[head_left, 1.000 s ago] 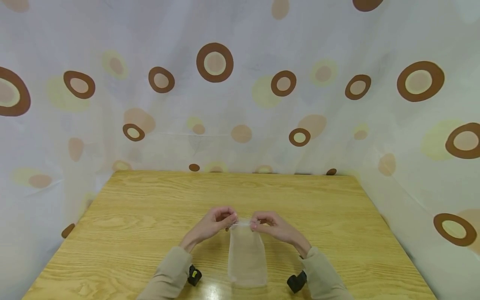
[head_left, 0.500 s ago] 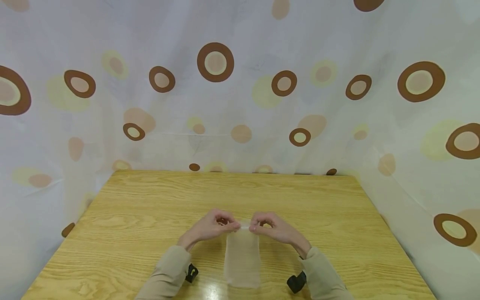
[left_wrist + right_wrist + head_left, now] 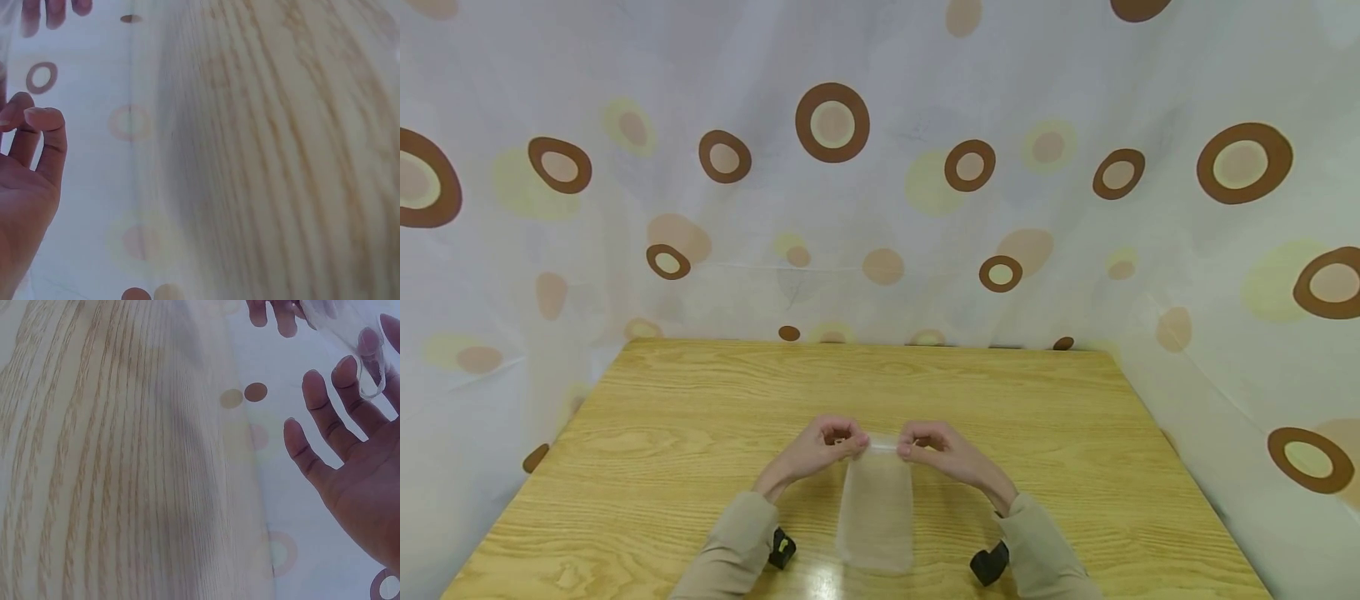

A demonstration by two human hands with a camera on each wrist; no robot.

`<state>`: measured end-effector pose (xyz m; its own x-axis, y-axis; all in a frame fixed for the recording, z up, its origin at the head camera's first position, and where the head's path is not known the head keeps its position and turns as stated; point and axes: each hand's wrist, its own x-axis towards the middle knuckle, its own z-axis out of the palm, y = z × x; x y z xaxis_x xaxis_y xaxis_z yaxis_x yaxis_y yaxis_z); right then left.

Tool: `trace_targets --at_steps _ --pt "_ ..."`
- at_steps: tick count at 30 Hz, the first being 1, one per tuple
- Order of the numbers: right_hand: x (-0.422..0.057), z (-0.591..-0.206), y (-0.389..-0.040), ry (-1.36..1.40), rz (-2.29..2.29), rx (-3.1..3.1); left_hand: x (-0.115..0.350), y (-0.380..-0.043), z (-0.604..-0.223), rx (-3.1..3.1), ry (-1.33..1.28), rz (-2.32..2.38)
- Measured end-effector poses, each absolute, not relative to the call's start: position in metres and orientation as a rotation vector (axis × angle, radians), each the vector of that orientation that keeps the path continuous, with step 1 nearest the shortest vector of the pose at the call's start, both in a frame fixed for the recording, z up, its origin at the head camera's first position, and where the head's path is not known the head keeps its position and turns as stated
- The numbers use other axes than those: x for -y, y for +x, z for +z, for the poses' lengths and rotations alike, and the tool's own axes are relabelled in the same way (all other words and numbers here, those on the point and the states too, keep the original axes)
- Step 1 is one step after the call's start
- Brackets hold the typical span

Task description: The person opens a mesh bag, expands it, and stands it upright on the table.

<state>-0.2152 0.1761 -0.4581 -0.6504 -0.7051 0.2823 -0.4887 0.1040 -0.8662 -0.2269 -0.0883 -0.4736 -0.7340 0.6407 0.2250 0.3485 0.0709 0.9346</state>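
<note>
A clear plastic bag (image 3: 876,518), flat and see-through, hangs by its top edge between both hands near the front middle of the table. A bright line like a zip strip runs across its mouth. My left hand (image 3: 816,447) pinches the top left corner between thumb and fingers. At the top right corner, my right hand (image 3: 953,457) pinches in the same way. In the right wrist view, the bag (image 3: 334,328) crosses between the fingertips, its rolled end beside the right fingers, the other right fingers spread. Nothing shows inside the bag. The left wrist view catches only part of the left hand (image 3: 28,181).
The wood-grain table (image 3: 700,392) spreads around the hands. A white curtain with brown and beige circles (image 3: 880,192) closes off its back and sides. A black wrist camera (image 3: 782,548) sits at the left sleeve, another black wrist camera (image 3: 990,564) at the right.
The bag's lower end has swung to the left. The left fingertips came closer to the right ones, then drew back left, showing more of the top edge. The right hand has barely moved.
</note>
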Motion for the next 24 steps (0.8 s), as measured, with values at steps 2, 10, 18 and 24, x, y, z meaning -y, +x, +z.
trace_targets --at_steps 2,10,18,24 --pt "-0.177 -0.458 -0.215 -1.229 -1.576 -2.169 0.088 -0.227 -0.472 -2.117 1.008 1.707" --pt "-0.181 -0.459 -0.215 -1.21 -1.564 -2.169 0.084 -0.224 -0.466 -2.171 0.984 1.623" --pt "-0.182 -0.457 -0.216 -1.2 -1.551 -2.203 0.086 -0.225 -0.46 -2.251 0.929 1.524" --pt "-0.181 -0.458 -0.218 -1.192 -1.564 -2.208 0.087 -0.225 -0.462 -2.216 0.903 1.561"
